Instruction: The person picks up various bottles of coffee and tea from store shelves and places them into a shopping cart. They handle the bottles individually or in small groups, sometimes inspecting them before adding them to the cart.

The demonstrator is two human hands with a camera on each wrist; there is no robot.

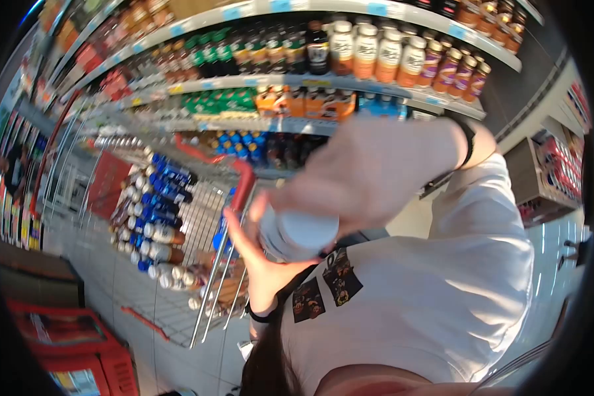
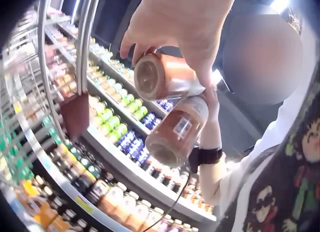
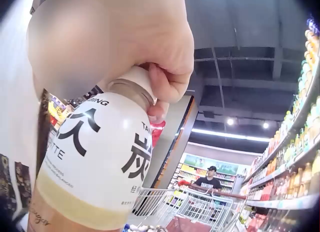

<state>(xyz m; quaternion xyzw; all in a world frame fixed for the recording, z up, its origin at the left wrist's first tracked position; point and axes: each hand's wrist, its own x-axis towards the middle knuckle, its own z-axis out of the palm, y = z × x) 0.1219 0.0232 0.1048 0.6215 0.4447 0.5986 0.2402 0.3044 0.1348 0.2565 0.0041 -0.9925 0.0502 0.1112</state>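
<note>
We hold both hands raised before our chest, close together. Our right hand [image 1: 369, 175] reaches across on a bent arm, fingers curled in a grip. Our left hand [image 1: 254, 254] rises just below it, fingers wrapped too.

The bottle [image 3: 95, 157] has a white label with black characters, and the cart handle [image 1: 246, 181] is red.

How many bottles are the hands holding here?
2: an upper bottle gripped by the left hand, a lower bottle held by its cap in the right hand.
</note>
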